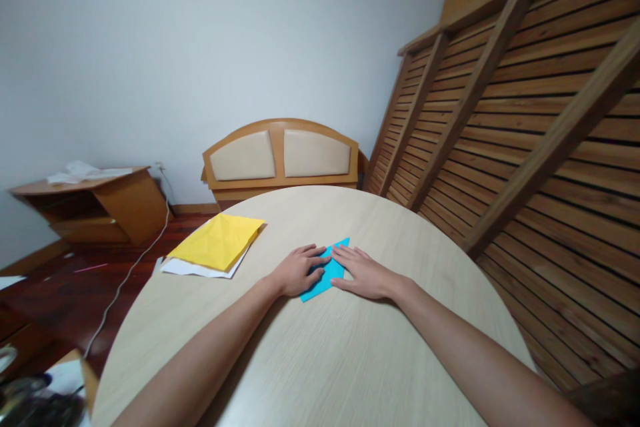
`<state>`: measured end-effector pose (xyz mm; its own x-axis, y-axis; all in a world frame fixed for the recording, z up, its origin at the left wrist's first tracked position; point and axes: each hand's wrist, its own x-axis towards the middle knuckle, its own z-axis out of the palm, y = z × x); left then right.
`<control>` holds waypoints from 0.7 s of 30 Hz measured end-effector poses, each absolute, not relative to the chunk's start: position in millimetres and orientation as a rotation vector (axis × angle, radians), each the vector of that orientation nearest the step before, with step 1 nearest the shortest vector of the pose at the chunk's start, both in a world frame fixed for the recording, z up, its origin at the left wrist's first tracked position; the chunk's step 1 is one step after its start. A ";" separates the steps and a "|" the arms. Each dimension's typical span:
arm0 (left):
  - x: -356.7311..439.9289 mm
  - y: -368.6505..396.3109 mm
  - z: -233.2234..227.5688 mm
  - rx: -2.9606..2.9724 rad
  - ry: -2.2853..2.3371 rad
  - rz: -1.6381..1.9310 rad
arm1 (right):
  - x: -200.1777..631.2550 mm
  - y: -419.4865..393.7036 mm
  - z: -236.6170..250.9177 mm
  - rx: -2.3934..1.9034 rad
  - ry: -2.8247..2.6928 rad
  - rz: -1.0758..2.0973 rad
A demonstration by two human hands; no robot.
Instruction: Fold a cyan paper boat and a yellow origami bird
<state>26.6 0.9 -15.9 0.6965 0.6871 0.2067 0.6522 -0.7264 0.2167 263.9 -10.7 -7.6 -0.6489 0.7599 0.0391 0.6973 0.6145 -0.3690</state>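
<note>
A folded sheet of blue paper (326, 278) lies flat on the round table (320, 360), its pointed corner toward the back right. My left hand (300, 271) rests on the paper's left part with the fingers stretched out over it. From the other side, my right hand (364, 272) lies flat, fingertips touching the paper's upper right edge and the thumb near its lower right side. Both hands cover parts of the paper, so its full outline is hidden. Neither hand grips anything.
Yellow paper (217, 240) lies over white sheets (200, 271) at the table's left. Behind the table stands a padded wooden headboard (280, 182). A slatted wooden frame (500, 127) leans along the right. A low cabinet (120, 213) and a cable (131, 273) are on the left.
</note>
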 end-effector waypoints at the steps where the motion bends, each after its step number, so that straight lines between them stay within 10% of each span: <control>1: 26.5 1.6 -16.4 2.774 1.120 0.418 | 265.3 -8.9 -9.2 -1.202 -2.640 0.481; 21: 23.1 -3.0 -8.2 2.798 0.945 0.579 | 285.6 14.9 -22.9 -1.471 -2.487 0.334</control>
<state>23.1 -3.0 -8.2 0.7301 0.6067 0.3144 0.5558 -0.7949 0.2432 285.6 14.9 -22.9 -0.4682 0.8797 0.0833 0.8266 0.4694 -0.3105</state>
